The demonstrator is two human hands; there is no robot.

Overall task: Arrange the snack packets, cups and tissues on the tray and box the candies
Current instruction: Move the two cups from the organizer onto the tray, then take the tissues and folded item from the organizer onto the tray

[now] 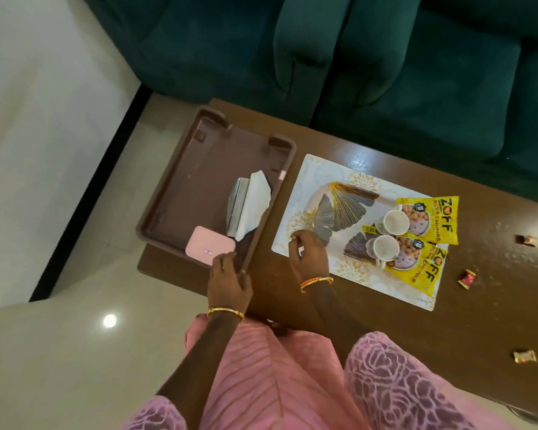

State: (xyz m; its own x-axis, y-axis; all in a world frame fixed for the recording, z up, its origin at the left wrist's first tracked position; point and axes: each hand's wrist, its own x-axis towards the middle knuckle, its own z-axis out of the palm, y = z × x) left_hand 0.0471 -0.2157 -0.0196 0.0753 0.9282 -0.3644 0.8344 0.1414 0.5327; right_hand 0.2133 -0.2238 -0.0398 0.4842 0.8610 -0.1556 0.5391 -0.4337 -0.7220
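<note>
Our left hand (229,280) pinches the brown tray's (180,169) near rim beside the pink box (210,245), while our right hand (308,249), fingers curled on the decorated tray's (305,181) near-left corner, sits nearer the cups (395,223).

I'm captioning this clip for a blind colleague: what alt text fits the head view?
A person's left hand grips the near edge of a brown tray holding tissues and a pink box, while the right hand touches a white patterned tray carrying two cups and two yellow snack packets. Three wrapped candies lie loose on the wooden table.
</note>
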